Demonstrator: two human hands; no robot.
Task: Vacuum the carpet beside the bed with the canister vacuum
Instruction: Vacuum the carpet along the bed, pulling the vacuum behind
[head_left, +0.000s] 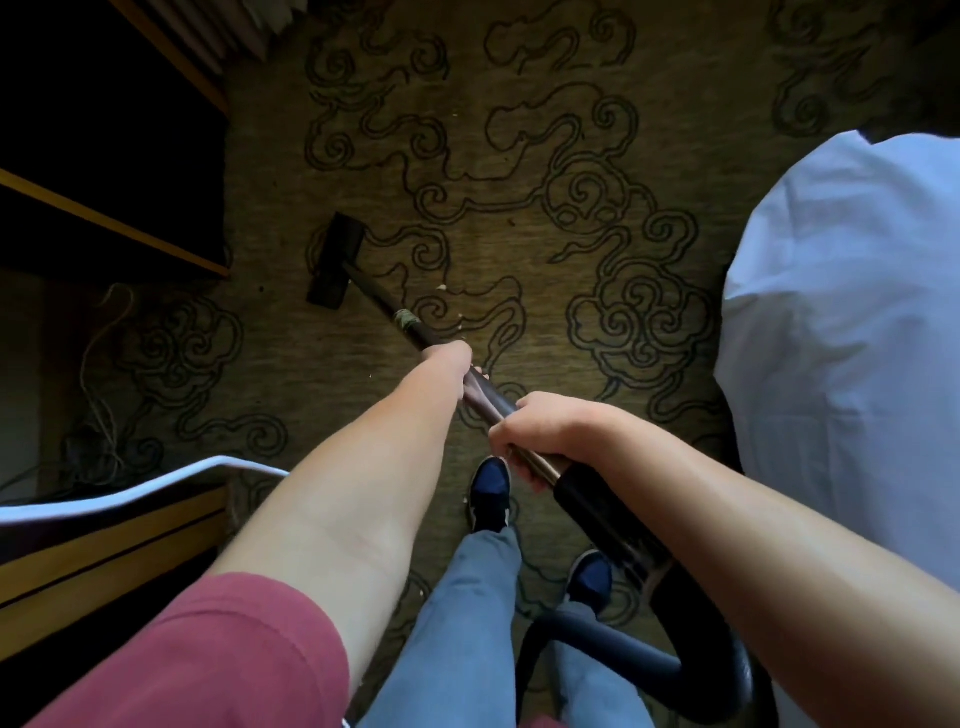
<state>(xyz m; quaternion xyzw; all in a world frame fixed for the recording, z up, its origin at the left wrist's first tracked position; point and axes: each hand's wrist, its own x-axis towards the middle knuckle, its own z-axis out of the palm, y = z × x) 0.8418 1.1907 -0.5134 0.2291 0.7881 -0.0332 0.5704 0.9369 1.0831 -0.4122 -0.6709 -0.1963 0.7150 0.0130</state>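
Ahead of both curled hands, the floor head (336, 262) rests on the carpet (519, 218); left hand (451, 364) and right hand (540, 431) grip the wand (483, 397). Slow, overlapping strokes would serve best.

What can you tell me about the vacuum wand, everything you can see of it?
The vacuum wand is a thin dark tube slanting from lower right to upper left. Its far end joins a dark rectangular floor head resting on the patterned carpet. A band of pale tape seems wrapped around it partway down. The left hand grips it further along; the right hand grips near the thick black hose, which curves behind.
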